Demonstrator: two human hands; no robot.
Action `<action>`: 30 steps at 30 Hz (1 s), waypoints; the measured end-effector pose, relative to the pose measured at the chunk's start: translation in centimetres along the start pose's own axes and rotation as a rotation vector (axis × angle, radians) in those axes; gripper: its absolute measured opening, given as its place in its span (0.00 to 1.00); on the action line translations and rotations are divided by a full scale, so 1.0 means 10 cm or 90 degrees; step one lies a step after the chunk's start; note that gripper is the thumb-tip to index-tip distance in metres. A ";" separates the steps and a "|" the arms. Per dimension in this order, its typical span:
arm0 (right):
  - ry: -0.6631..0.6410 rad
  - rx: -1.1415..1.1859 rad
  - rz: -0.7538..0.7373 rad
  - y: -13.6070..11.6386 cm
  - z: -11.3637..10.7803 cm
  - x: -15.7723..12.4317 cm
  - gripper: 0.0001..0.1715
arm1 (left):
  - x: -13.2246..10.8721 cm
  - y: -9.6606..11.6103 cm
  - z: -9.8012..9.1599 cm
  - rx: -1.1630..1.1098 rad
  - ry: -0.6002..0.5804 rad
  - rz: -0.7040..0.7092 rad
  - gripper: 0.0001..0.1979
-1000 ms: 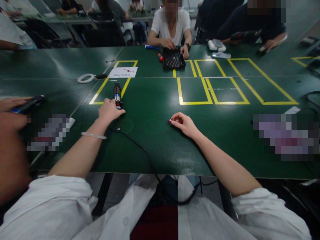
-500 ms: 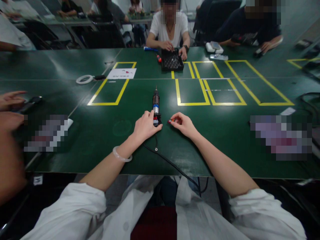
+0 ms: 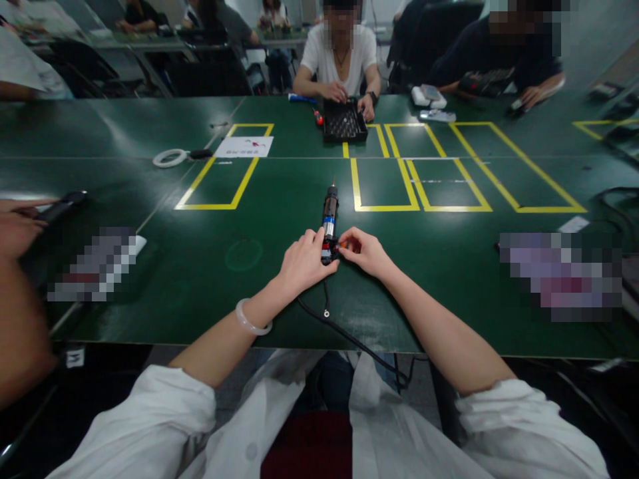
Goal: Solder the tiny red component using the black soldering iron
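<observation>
In the head view, my left hand (image 3: 308, 261) is wrapped round the lower part of an electric screwdriver (image 3: 330, 216) with its inside exposed. It has a thin bit at the far end, a blue and silver motor section and a black body with a red part. My right hand (image 3: 365, 251) pinches a small red and orange piece (image 3: 342, 247) right at the tool's right side; its kind is too small to tell, and I cannot tell if it touches. A black cord (image 3: 344, 327) runs from the tool over the table edge, beside a short wire with a ring terminal (image 3: 326, 313).
The green table (image 3: 279, 193) carries yellow tape outlines. A paper sheet (image 3: 243, 146) and a coiled white cable (image 3: 170, 158) lie at the far left. Across the table a person handles a black tray (image 3: 345, 122). Blurred-out devices lie on both sides; a person's arm is at left.
My left hand has shifted right and slightly toward me with the electric screwdriver. The small piece in my right hand is now against or close to the tool's side; the cord moved along.
</observation>
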State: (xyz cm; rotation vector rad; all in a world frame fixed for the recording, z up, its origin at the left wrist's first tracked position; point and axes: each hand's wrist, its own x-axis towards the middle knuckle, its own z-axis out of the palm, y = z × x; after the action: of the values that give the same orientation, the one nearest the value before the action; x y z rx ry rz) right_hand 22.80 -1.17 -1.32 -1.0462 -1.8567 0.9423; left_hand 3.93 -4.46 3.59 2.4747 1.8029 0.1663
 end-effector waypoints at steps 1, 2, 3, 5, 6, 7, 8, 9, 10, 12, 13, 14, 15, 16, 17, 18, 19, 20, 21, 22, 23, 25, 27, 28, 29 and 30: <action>-0.005 -0.001 -0.004 0.00 0.00 0.00 0.09 | 0.00 0.00 0.00 -0.001 0.001 -0.001 0.39; -0.010 -0.003 -0.008 0.00 0.00 0.00 0.09 | 0.00 0.00 0.00 -0.001 0.002 0.000 0.39; -0.014 -0.007 -0.011 0.00 0.00 0.00 0.09 | 0.00 0.00 0.00 -0.001 0.003 0.001 0.39; -0.021 -0.022 -0.018 0.00 0.00 0.00 0.08 | 0.00 0.00 0.01 0.002 0.006 0.004 0.39; -0.020 -0.034 -0.025 -0.01 -0.01 0.00 0.07 | 0.00 0.01 0.02 0.004 0.008 0.005 0.39; -0.017 -0.048 -0.034 -0.01 -0.01 0.00 0.06 | 0.00 0.01 0.02 0.006 0.010 0.008 0.39; -0.012 -0.061 -0.044 -0.01 -0.01 0.00 0.06 | -0.01 0.01 0.03 0.006 0.013 0.009 0.39; -0.007 -0.072 -0.052 -0.02 -0.02 0.00 0.05 | -0.01 0.01 0.04 0.003 0.017 0.011 0.39; -0.004 -0.081 -0.056 -0.02 -0.02 0.00 0.05 | -0.02 0.01 0.05 0.000 0.021 0.014 0.39; -0.005 -0.090 -0.054 -0.04 -0.02 -0.01 0.05 | -0.03 0.01 0.07 -0.010 0.033 0.019 0.38; -0.007 -0.091 -0.050 -0.05 -0.02 -0.01 0.05 | -0.03 0.01 0.08 -0.014 0.038 0.022 0.38; -0.006 -0.094 -0.046 -0.07 -0.02 -0.01 0.05 | -0.03 0.01 0.08 -0.017 0.041 0.023 0.38; -0.002 -0.097 -0.042 -0.08 -0.02 -0.02 0.06 | -0.03 0.01 0.08 -0.019 0.042 0.024 0.38; 0.007 -0.102 -0.039 -0.10 -0.02 -0.02 0.06 | -0.03 0.02 0.08 -0.018 0.041 0.023 0.38; 0.017 -0.106 -0.034 -0.12 -0.02 -0.03 0.06 | -0.03 0.02 0.07 -0.015 0.037 0.023 0.39; 0.029 -0.110 -0.025 -0.14 -0.01 -0.03 0.07 | -0.03 0.03 0.06 -0.010 0.034 0.022 0.39; 0.041 -0.113 -0.010 -0.16 -0.01 -0.04 0.07 | -0.02 0.04 0.05 -0.003 0.030 0.022 0.39; 0.053 -0.115 0.008 -0.17 -0.01 -0.04 0.08 | -0.02 0.05 0.04 0.004 0.028 0.024 0.39; 0.065 -0.116 0.027 -0.18 0.00 -0.04 0.09 | -0.02 0.06 0.03 0.010 0.027 0.025 0.38; 0.077 -0.118 0.045 -0.19 0.00 -0.05 0.10 | -0.01 0.08 0.02 0.015 0.028 0.024 0.38; 0.088 -0.120 0.057 -0.20 0.01 -0.05 0.11 | 0.00 0.10 0.01 0.019 0.030 0.022 0.38; 0.107 -0.127 0.065 -0.20 0.02 -0.06 0.11 | 0.02 0.13 0.01 0.025 0.032 0.008 0.37; 0.118 -0.128 0.058 -0.19 0.02 -0.06 0.11 | 0.05 0.14 0.01 0.025 0.033 -0.017 0.36; 0.119 -0.124 0.052 -0.19 0.02 -0.07 0.11 | 0.06 0.15 0.01 0.022 0.032 -0.028 0.36; 0.117 -0.118 0.046 -0.19 0.02 -0.07 0.10 | 0.07 0.14 0.01 0.017 0.032 -0.037 0.36; 0.112 -0.112 0.041 -0.19 0.02 -0.07 0.10 | 0.08 0.14 0.01 0.011 0.032 -0.044 0.36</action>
State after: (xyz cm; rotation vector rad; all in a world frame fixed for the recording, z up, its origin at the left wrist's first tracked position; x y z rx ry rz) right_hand 22.28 -2.59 0.04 -1.2606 -1.7922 0.7074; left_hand 5.47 -4.17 3.73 2.4361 1.9147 0.2122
